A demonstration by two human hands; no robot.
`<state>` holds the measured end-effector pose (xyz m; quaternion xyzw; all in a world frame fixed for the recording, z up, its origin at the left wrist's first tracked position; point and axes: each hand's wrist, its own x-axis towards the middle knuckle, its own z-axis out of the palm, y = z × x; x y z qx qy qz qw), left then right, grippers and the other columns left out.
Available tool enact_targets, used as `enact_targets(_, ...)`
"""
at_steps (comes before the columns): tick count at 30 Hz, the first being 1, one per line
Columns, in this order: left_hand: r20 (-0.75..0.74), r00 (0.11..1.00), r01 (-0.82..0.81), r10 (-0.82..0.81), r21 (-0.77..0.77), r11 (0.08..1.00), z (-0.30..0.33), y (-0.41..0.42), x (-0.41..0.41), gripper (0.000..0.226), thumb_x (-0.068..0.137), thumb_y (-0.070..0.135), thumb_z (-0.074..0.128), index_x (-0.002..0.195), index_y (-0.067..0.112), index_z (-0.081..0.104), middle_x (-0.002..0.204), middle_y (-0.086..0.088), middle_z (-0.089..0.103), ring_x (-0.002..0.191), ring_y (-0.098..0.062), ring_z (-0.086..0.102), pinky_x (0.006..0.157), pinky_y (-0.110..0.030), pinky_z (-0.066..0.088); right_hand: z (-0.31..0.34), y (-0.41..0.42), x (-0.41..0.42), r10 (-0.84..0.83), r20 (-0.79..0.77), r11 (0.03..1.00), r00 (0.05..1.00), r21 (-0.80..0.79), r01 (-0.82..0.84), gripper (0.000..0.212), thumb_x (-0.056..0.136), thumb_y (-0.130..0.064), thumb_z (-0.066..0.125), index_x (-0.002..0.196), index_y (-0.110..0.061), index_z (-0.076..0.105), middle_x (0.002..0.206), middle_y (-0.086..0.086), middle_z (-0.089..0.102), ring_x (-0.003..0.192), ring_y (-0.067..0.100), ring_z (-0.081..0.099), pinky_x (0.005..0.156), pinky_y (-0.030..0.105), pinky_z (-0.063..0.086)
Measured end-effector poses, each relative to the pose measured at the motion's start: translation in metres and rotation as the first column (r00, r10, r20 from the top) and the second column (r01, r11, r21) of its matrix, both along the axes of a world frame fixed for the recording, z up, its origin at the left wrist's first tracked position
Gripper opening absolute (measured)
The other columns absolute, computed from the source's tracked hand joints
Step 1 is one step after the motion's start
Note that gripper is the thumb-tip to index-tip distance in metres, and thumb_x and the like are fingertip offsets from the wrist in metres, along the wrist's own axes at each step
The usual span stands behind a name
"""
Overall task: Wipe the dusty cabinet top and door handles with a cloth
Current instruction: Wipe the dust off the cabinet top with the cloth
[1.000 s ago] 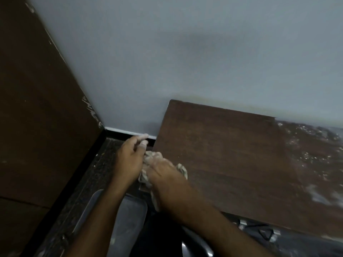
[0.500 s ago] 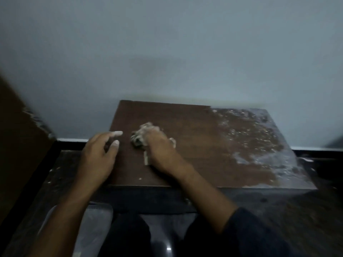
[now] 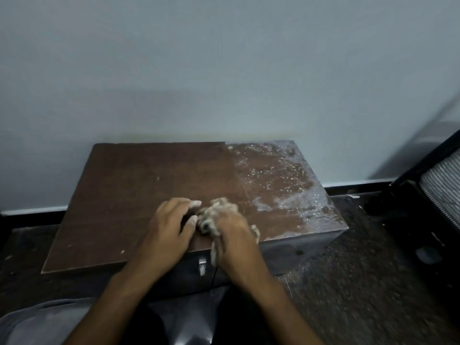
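While the right hand [image 3: 230,226] bunches one crumpled, pale cloth [image 3: 219,210] under curled fingers and presses it onto the cabinet top [image 3: 139,192], the left hand [image 3: 171,225] rests just to the left of that grip, its fingers loosely bent with the whitened tips touching the near edge of the cloth; whether those tips pinch the fabric or only lie against it cannot be told through the blur. The cloth sits near the front edge of the top, a little right of its middle, and one loose tail of it hangs down below the grip over the front edge. To the right of the grip and beyond it, one broad patch of pale dust [image 3: 281,185] covers the right part of the top out to its corner, its near margin lying just beside the cloth. To the left of the grip the brown wood is dark and bare but for a few small pale specks. Directly below the grip, on the cabinet's dark front, one small metal handle [image 3: 202,266] shows beside a thin vertical seam between two doors. Two bare forearms reach in from the bottom. Well to the right of the grip stands one dark chair [image 3: 438,192] with a mesh panel. Behind the cabinet rises a plain pale wall [image 3: 224,70].
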<state>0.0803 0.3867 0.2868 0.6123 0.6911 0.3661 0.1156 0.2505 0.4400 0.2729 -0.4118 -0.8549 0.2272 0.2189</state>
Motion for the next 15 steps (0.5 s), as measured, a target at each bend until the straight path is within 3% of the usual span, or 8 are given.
enact_targets(3, -0.007, 0.999, 0.032, -0.033, -0.032, 0.999, 0.004, 0.013, 0.012, 0.041, 0.088, 0.037, 0.045, 0.116, 0.020, 0.069, 0.114, 0.009, 0.063, 0.107, -0.011, 0.056, 0.096, -0.021, 0.039, 0.000, -0.014, 0.016, 0.165, 0.023, 0.986, 0.986, 0.009, -0.165, 0.058, 0.085, -0.024, 0.044, 0.143, -0.029, 0.046, 0.156, -0.008, 0.038, 0.148, 0.008, 0.025, 0.120, 0.043, 0.027)
enact_targets(6, -0.019, 0.996, 0.090, -0.091, -0.043, 0.995, 0.010, 0.012, 0.023, 0.033, 0.091, 0.032, 0.049, 0.115, 0.024, 0.069, 0.113, 0.013, 0.062, 0.109, -0.006, 0.054, 0.095, -0.015, 0.037, -0.002, 0.022, 0.057, 0.008, -0.015, 1.000, 1.000, 0.029, -0.007, 0.060, 0.083, -0.006, 0.055, 0.140, -0.025, 0.052, 0.153, -0.006, 0.044, 0.145, 0.001, 0.025, 0.123, 0.033, 0.023)
enact_targets(10, -0.014, 0.991, 0.129, -0.130, -0.049, 0.990, 0.008, 0.014, 0.036, 0.032, 0.090, 0.029, 0.051, 0.116, 0.026, 0.068, 0.112, 0.019, 0.060, 0.109, 0.000, 0.051, 0.093, -0.008, 0.034, -0.003, 0.040, 0.058, -0.229, 0.104, 0.973, 0.968, 0.009, 0.229, 0.062, 0.091, -0.010, 0.049, 0.150, -0.027, 0.038, 0.162, -0.006, 0.026, 0.152, 0.017, 0.017, 0.120, 0.051, 0.025)
enact_targets(12, -0.021, 0.990, 0.139, -0.141, -0.054, 0.989, 0.006, 0.020, 0.046, 0.033, 0.090, 0.030, 0.051, 0.117, 0.025, 0.068, 0.112, 0.019, 0.061, 0.108, -0.002, 0.052, 0.094, -0.014, 0.037, -0.005, 0.020, 0.048, -0.210, 0.112, 0.977, 0.971, 0.007, 0.211, 0.062, 0.091, -0.013, 0.043, 0.150, -0.030, 0.035, 0.164, -0.007, 0.023, 0.153, 0.018, 0.014, 0.119, 0.057, 0.025)
enact_targets(15, -0.042, 0.984, 0.169, -0.172, -0.068, 0.983, 0.005, 0.029, 0.058, 0.039, 0.090, 0.039, 0.045, 0.117, 0.024, 0.068, 0.111, 0.019, 0.060, 0.106, -0.002, 0.052, 0.094, -0.021, 0.043, -0.003, 0.001, 0.062, -0.105, 0.081, 0.993, 0.991, 0.055, 0.101, 0.062, 0.088, -0.019, 0.040, 0.149, -0.030, 0.040, 0.161, -0.009, 0.029, 0.151, 0.015, 0.019, 0.122, 0.047, 0.024)
